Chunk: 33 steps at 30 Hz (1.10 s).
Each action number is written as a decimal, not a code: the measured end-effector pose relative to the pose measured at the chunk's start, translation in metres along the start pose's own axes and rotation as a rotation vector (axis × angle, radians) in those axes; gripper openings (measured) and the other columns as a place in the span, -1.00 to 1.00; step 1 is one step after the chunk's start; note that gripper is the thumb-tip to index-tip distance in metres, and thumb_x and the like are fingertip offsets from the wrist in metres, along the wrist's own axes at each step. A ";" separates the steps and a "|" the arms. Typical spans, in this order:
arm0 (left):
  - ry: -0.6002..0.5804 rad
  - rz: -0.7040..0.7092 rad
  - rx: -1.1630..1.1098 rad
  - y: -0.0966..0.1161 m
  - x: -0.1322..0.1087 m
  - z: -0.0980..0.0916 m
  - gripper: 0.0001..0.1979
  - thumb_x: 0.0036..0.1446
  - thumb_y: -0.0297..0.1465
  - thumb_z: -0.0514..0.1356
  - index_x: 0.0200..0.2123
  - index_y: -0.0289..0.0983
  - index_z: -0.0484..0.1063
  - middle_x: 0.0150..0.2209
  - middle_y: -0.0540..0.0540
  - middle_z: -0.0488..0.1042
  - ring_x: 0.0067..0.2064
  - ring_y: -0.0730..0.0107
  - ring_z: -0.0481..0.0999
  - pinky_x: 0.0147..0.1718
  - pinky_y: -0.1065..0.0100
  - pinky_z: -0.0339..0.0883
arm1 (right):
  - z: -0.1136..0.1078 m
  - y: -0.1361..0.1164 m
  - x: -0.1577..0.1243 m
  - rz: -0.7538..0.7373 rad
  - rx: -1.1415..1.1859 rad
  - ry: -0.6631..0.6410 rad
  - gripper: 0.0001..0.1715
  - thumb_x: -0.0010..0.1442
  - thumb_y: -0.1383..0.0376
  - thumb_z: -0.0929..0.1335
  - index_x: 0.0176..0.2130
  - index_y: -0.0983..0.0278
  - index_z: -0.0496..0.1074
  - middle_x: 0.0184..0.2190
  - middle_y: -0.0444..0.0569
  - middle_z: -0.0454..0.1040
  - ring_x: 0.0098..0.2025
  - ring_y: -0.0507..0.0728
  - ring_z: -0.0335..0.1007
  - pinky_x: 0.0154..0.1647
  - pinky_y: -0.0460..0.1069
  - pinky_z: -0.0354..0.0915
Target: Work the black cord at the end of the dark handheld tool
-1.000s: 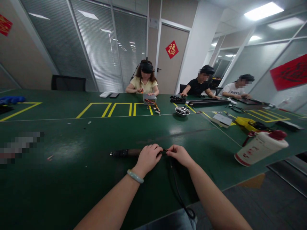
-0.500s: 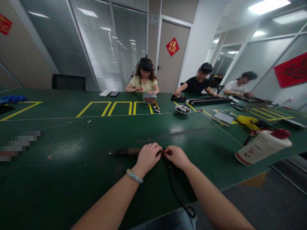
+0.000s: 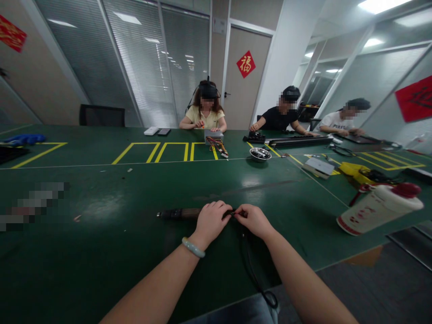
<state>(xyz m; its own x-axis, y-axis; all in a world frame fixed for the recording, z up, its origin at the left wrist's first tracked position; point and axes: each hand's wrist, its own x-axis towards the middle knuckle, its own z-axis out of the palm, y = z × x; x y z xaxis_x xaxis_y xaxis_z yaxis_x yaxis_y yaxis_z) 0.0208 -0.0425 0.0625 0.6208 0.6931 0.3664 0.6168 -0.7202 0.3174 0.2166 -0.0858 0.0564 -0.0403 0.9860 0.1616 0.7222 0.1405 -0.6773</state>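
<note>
My left hand (image 3: pixel 211 220), with a pale green bangle on the wrist, is closed over a long dark rod-shaped tool (image 3: pixel 178 213) lying on the green table (image 3: pixel 101 234). Only the tool's left part shows past my knuckles. My right hand (image 3: pixel 254 219) is pinched on the tool's right end, its fingertips touching those of my left hand. A black cable (image 3: pixel 251 270) runs from under my hands toward me and loops over the table's near edge.
A white bottle with a red cap (image 3: pixel 380 208) lies on its side at the right. Farther off are a metal bowl (image 3: pixel 260 154), a yellow tool (image 3: pixel 353 171) and a small box with coloured wires (image 3: pixel 213 136). Three people sit working at the far side.
My hands stay together on the tool, barely shifting. The view has drifted slightly left and up. The person in black has pulled a hand back along the far edge.
</note>
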 end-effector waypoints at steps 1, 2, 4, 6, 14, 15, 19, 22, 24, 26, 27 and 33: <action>0.002 -0.007 -0.002 0.001 0.000 0.000 -0.83 0.24 -0.32 0.17 -0.10 -0.13 0.45 -0.14 -0.02 0.43 -0.10 0.29 0.39 -0.16 0.28 0.22 | 0.000 0.000 0.000 -0.002 0.004 -0.002 -0.89 0.14 0.27 0.37 -0.33 0.20 0.54 -0.41 -0.10 0.51 -0.40 0.07 0.35 -0.39 -0.06 0.19; 0.004 -0.012 -0.003 0.002 0.000 -0.001 -0.84 0.23 -0.32 0.17 -0.12 -0.14 0.45 -0.14 -0.02 0.43 -0.11 0.29 0.39 -0.16 0.28 0.22 | 0.000 0.000 0.000 -0.002 0.006 -0.001 -0.89 0.14 0.27 0.37 -0.33 0.20 0.54 -0.40 -0.11 0.51 -0.40 0.07 0.36 -0.38 -0.06 0.19; 0.002 -0.013 0.004 0.003 0.001 -0.001 -0.88 0.23 -0.33 0.18 -0.16 -0.15 0.44 -0.15 -0.01 0.43 -0.11 0.29 0.39 -0.16 0.28 0.21 | 0.001 -0.001 0.000 -0.003 0.008 0.007 -0.89 0.15 0.27 0.37 -0.32 0.20 0.53 -0.40 -0.11 0.51 -0.40 0.06 0.35 -0.38 -0.06 0.19; -0.003 -0.007 0.015 0.003 0.001 -0.001 -0.89 0.23 -0.34 0.17 -0.17 -0.15 0.44 -0.16 -0.02 0.42 -0.11 0.28 0.38 -0.16 0.28 0.21 | 0.002 -0.002 0.000 -0.009 0.009 0.020 -0.88 0.15 0.27 0.36 -0.32 0.21 0.53 -0.41 -0.11 0.50 -0.41 0.06 0.34 -0.39 -0.06 0.18; -0.004 -0.014 0.012 0.002 -0.001 0.001 -0.85 0.17 -0.29 0.25 -0.17 -0.14 0.46 -0.14 -0.02 0.40 -0.10 0.27 0.38 -0.14 0.26 0.19 | 0.003 -0.001 0.000 -0.014 -0.001 0.018 -0.87 0.16 0.28 0.35 -0.32 0.23 0.52 -0.42 -0.12 0.49 -0.40 0.04 0.34 -0.38 -0.08 0.18; -0.005 -0.021 0.011 0.002 -0.001 0.002 -0.84 0.16 -0.28 0.26 -0.18 -0.14 0.46 -0.14 -0.02 0.40 -0.10 0.27 0.38 -0.13 0.26 0.19 | 0.003 -0.001 0.000 -0.006 0.001 0.018 -0.87 0.17 0.28 0.35 -0.31 0.23 0.51 -0.42 -0.11 0.49 -0.40 0.04 0.34 -0.39 -0.08 0.18; -0.016 -0.032 0.007 0.002 0.000 0.003 -0.84 0.16 -0.27 0.26 -0.17 -0.14 0.46 -0.14 -0.01 0.40 -0.09 0.28 0.38 -0.11 0.27 0.19 | 0.005 0.001 0.000 0.005 -0.006 0.010 -0.88 0.16 0.28 0.34 -0.32 0.23 0.51 -0.42 -0.12 0.49 -0.40 0.04 0.34 -0.38 -0.09 0.17; -0.038 -0.040 0.000 0.003 0.002 0.003 -0.85 0.17 -0.29 0.24 -0.17 -0.14 0.46 -0.14 -0.01 0.40 -0.10 0.29 0.39 -0.11 0.27 0.19 | 0.007 0.001 0.000 -0.007 -0.020 0.008 -0.88 0.16 0.29 0.34 -0.33 0.22 0.52 -0.40 -0.13 0.49 -0.38 0.04 0.35 -0.36 -0.09 0.17; -0.052 -0.042 -0.008 0.004 0.003 0.003 -0.87 0.18 -0.32 0.23 -0.18 -0.15 0.46 -0.15 -0.02 0.40 -0.10 0.29 0.39 -0.09 0.26 0.19 | 0.008 0.000 0.000 -0.007 -0.024 0.009 -0.88 0.16 0.29 0.34 -0.33 0.21 0.52 -0.39 -0.13 0.49 -0.37 0.05 0.35 -0.36 -0.09 0.18; -0.060 -0.049 -0.014 0.006 0.004 0.002 -0.89 0.19 -0.36 0.21 -0.19 -0.16 0.46 -0.15 -0.02 0.40 -0.09 0.29 0.39 -0.07 0.25 0.19 | 0.008 0.000 0.000 0.001 -0.028 0.014 -0.88 0.16 0.30 0.34 -0.32 0.21 0.51 -0.39 -0.13 0.49 -0.37 0.04 0.35 -0.36 -0.08 0.18; -0.059 -0.057 -0.016 0.007 0.004 0.002 -0.89 0.19 -0.37 0.21 -0.19 -0.16 0.46 -0.15 -0.02 0.40 -0.09 0.30 0.39 -0.06 0.25 0.20 | 0.009 0.000 0.000 0.004 -0.030 0.015 -0.88 0.15 0.30 0.34 -0.32 0.21 0.51 -0.39 -0.13 0.50 -0.38 0.04 0.35 -0.36 -0.08 0.17; -0.041 -0.106 -0.021 0.011 0.003 0.001 -0.89 0.18 -0.39 0.20 -0.20 -0.17 0.46 -0.16 -0.03 0.39 -0.09 0.30 0.39 -0.06 0.25 0.23 | 0.007 0.000 0.000 0.024 -0.025 0.009 -0.88 0.15 0.29 0.34 -0.34 0.22 0.50 -0.40 -0.13 0.50 -0.37 0.05 0.37 -0.37 -0.08 0.17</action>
<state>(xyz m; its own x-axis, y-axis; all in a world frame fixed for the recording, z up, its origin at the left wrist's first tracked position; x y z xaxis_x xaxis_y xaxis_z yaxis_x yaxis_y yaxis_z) 0.0302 -0.0483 0.0668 0.5720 0.7657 0.2941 0.6700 -0.6430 0.3711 0.2118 -0.0851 0.0509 -0.0164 0.9883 0.1519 0.7397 0.1142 -0.6632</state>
